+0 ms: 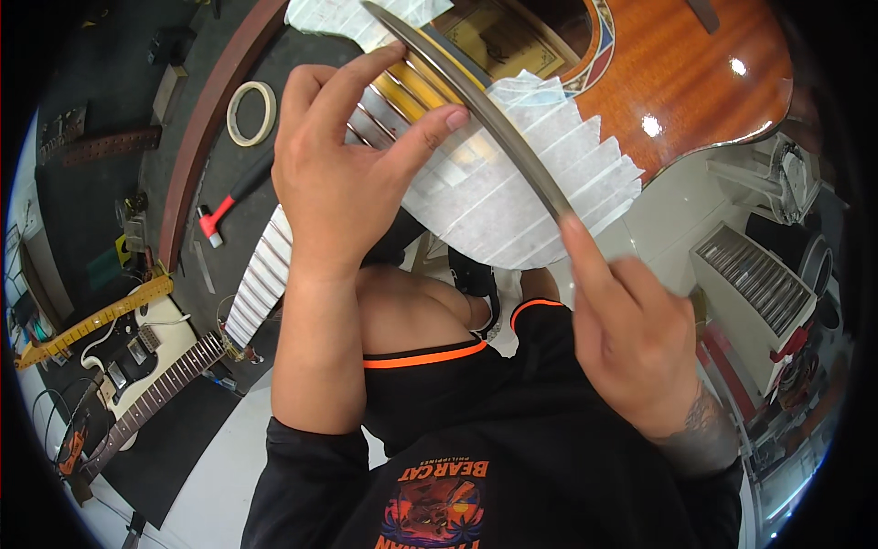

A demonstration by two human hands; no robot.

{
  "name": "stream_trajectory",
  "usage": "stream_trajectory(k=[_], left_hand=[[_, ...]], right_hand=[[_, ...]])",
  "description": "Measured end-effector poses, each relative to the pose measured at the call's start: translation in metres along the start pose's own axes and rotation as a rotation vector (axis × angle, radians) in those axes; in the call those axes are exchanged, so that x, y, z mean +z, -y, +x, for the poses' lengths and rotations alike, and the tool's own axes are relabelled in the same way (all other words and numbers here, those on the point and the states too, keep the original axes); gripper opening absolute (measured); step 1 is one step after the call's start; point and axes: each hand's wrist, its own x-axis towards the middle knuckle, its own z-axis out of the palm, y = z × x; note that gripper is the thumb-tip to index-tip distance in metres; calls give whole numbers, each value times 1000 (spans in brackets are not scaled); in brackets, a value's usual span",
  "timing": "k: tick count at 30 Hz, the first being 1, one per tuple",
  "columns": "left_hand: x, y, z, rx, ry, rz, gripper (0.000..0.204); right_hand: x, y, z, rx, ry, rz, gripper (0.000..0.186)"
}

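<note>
A long, slim metal file lies slantwise across the end of a guitar fretboard. My right hand, slightly blurred, is closed round its lower right end, with the index finger stretched along it. My left hand is spread over the neck, its thumb and index fingertips against or very near the file's left edge. Beneath, bright frets show between strips of pale tape and yellow patches. The glossy brown acoustic guitar has overlapping white masking tape around the fretboard end. More of the taped neck emerges beyond my left wrist.
On the dark bench to the left are a tape roll, a red-headed mallet and a curved reddish-brown wooden edge. A cream electric guitar lies lower left. A case of metal tools stands at the right.
</note>
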Motion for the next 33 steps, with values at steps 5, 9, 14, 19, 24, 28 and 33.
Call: stream_trajectory(k=[5,9,14,19,24,28,33], left_hand=[[5,-9,2,11,-4,-38,58],[3,-8,1,-23,8,-28,58],[0,-1,0,-18,-10,-57,58],[5,-9,3,11,-7,-89,58],[3,-4,2,4,-17,-43,58],[2,-1,0,-10,-19,-47,58],[4,-10,3,20,-12,-49,58]], right_hand=[[-4,-7,-75,49,0,-35,65],[-6,6,-3,14,-1,-57,65],[0,7,14,53,37,24,53],[3,-15,-74,62,11,-80,49],[-6,6,10,63,15,25,50],[2,0,12,58,-15,63,49],[-1,-18,-77,27,-19,-154,65]])
